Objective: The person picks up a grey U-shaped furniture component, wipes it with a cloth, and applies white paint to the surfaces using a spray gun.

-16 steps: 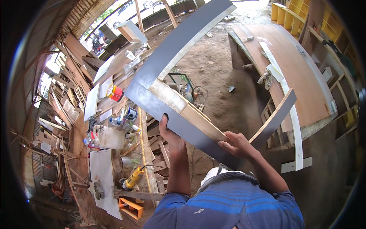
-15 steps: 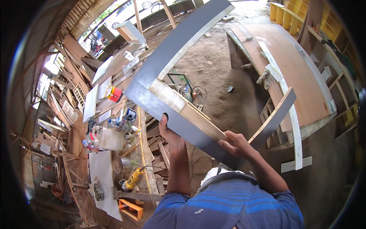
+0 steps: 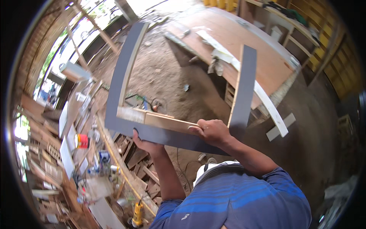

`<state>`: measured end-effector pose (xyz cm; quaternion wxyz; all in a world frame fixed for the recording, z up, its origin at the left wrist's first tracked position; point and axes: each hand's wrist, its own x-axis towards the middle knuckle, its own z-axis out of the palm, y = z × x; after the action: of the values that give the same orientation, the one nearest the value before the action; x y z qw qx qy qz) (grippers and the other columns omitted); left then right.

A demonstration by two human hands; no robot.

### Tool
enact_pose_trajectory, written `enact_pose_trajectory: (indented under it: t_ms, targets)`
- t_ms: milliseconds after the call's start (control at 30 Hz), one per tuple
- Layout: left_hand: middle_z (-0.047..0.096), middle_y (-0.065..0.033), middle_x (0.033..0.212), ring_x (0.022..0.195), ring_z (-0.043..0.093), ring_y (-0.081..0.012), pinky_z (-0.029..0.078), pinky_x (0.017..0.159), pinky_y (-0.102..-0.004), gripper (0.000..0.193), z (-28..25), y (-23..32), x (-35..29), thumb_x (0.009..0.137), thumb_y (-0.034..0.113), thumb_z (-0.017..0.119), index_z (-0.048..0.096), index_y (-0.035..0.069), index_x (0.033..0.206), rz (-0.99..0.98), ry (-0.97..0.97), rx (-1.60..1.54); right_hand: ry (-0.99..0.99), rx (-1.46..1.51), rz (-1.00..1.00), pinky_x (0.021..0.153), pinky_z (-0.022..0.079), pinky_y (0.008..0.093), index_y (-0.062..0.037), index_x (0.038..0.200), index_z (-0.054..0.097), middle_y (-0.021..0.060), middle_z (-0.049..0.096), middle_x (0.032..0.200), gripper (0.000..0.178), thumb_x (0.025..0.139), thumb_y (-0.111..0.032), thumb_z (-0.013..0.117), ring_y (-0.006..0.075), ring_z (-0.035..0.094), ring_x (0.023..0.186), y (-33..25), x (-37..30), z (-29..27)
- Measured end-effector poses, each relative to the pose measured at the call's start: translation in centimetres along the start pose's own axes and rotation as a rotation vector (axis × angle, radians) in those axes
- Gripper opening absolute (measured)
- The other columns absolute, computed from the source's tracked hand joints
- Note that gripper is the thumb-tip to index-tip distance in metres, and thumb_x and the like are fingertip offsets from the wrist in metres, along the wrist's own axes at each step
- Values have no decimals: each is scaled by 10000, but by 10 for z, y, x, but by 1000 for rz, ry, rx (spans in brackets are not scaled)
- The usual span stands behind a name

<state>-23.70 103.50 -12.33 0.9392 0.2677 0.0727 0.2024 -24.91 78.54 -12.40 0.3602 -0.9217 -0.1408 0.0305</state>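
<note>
While the grey, U-shaped laminated wooden frame [image 3: 167,131] hangs lifted above the long plywood workbench [image 3: 244,45], left hand [image 3: 146,145] and right hand [image 3: 211,131] both clench its bottom rail, nowhere set down.

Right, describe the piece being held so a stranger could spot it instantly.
Above the dirt floor, in front of the long plywood workbench, both hands lift a U-shaped frame. Its faces are dark grey and its inner edges pale wood; nothing else nearby is an open three-sided frame.

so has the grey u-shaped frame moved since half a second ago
Yes. The grey u-shaped frame has swung round: its long arm no longer crosses toward the big plywood sheet, and both arms now point up, away from the person.
</note>
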Motion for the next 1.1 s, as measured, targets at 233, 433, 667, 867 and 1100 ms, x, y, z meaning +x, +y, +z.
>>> enact_pose_trajectory:
  t_ms: [233,433,667,867,1100]
  targets:
    - [632,-177,1261,1156,608,-357,474,1020,-494,654,-25,-57,26,926,499,524,537,27,1378,-225,13,73,-101,-87,201,741,543,534,-57,869,689,209,716,805,655,980,-657,448,420,703,793,21,2,-24]
    - [669,-102,1165,1066,637,-305,509,936,-469,489,-36,-131,67,910,426,633,622,65,1240,-322,111,21,-14,-94,331,761,540,539,-77,888,721,213,720,825,625,990,-623,434,421,702,836,70,11,-39]
    - [686,-49,1052,973,662,-243,537,875,-402,318,10,-226,118,938,348,625,642,93,1127,-407,81,27,19,-59,470,785,526,554,-76,861,706,236,711,840,585,1017,-570,433,445,689,854,128,62,-86]
    - [701,-28,967,918,676,-208,542,858,-378,202,49,-276,173,952,297,619,668,117,1029,-439,69,114,11,-18,463,846,512,552,-52,873,697,264,706,862,612,1002,-597,452,462,679,887,189,123,-117]
    - [665,-14,1019,978,640,-186,493,913,-338,227,75,-306,240,915,240,682,651,91,1084,-517,91,151,-53,-50,509,798,523,545,-19,816,667,267,692,808,672,944,-665,530,439,692,856,215,207,-143]
